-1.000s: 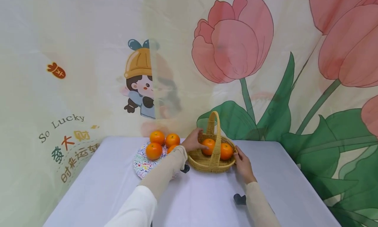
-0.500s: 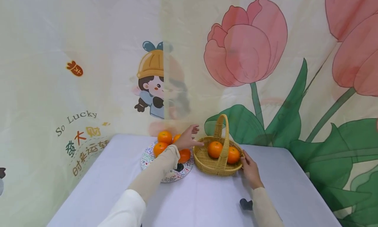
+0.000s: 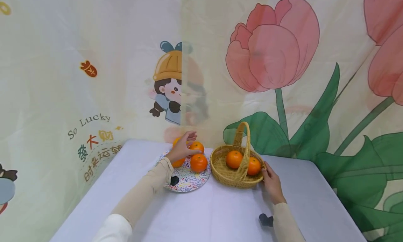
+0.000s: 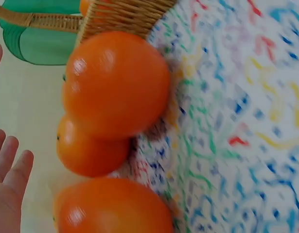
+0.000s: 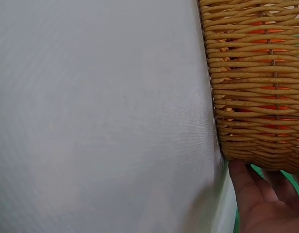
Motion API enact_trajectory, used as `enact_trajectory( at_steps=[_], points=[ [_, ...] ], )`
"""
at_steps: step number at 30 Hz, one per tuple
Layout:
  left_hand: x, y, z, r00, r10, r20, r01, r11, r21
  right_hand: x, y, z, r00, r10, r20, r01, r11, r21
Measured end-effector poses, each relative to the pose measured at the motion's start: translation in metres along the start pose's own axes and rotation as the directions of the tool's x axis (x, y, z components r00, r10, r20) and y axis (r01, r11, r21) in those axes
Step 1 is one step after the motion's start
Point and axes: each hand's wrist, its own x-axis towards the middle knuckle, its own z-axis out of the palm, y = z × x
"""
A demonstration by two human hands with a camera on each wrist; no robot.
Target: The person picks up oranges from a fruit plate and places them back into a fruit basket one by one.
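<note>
- The left hand (image 3: 182,149) hung above a round plate (image 3: 189,182), its fingers spread loosely and its thumb held apart; it had hold of nothing, and the left wrist view showed a gap between the hand and the fruit.
- On the plate sat 4 oranges (image 3: 198,162), bunched toward its far part; the hand and wrist partly covered the 2 on the left in the head view.
- The plate was white, speckled with red, blue, green and yellow marks.
- The right hand (image 3: 272,184) gripped the right end of a wicker basket (image 3: 228,180), its fingers bent against the weave; how far the thumb reached over the rim could not be told.
- The basket stood upright just to the right of the plate; whether the 2 touched was unclear.
- Inside the basket lay 2 more oranges, in its right part; the arched handle (image 3: 249,139) crossed in front of 1 of them.
- Both plate and basket rested toward the far edge of a table covered in a pale cloth (image 3: 195,217).
- Behind rose a backdrop (image 3: 126,35) printed with pink tulips, green leaves and a cartoon figure in a yellow hat.
</note>
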Motion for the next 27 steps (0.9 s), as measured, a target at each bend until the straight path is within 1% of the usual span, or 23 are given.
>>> enact_trajectory(
  at_steps=[2,5,9,12,15,20,21,23,27],
  points=[
    [-0.007,-0.003,-0.007,1.000,0.002,-0.009,-0.002,1.000,0.024,0.000,0.000,-0.001,1.000,-0.004,-0.001,0.004,1.000,0.006],
    [-0.016,-0.008,-0.015,0.999,0.009,-0.050,-0.005,0.997,0.072,0.000,0.000,-0.002,1.000,-0.019,0.000,0.019,1.000,0.010],
    [-0.022,-0.018,-0.023,0.995,-0.009,-0.095,0.017,0.996,0.086,0.000,0.002,-0.003,1.000,-0.019,0.001,0.019,1.000,0.013],
    [-0.025,-0.025,-0.026,0.995,-0.021,-0.099,0.029,0.997,0.078,-0.001,0.003,-0.004,1.000,0.000,-0.003,0.000,1.000,0.015],
    [-0.027,-0.030,-0.027,0.995,-0.018,-0.099,0.027,0.996,0.084,-0.002,0.003,-0.004,1.000,0.008,0.001,-0.008,1.000,0.021],
    [-0.031,-0.033,-0.030,0.992,-0.026,-0.124,0.038,0.994,0.098,-0.003,0.002,-0.003,1.000,0.013,0.012,-0.014,0.999,0.030],
    [-0.034,-0.028,-0.031,0.992,-0.032,-0.125,0.043,0.995,0.087,-0.003,0.002,-0.002,1.000,0.013,0.014,-0.014,1.000,0.026],
    [-0.037,-0.030,-0.032,0.990,-0.040,-0.137,0.051,0.996,0.076,-0.003,0.001,-0.002,1.000,0.015,0.018,-0.015,1.000,0.017],
    [-0.041,-0.040,-0.037,0.985,-0.057,-0.162,0.071,0.994,0.084,-0.002,-0.001,0.000,1.000,0.012,0.017,-0.012,1.000,0.006]
  ],
)
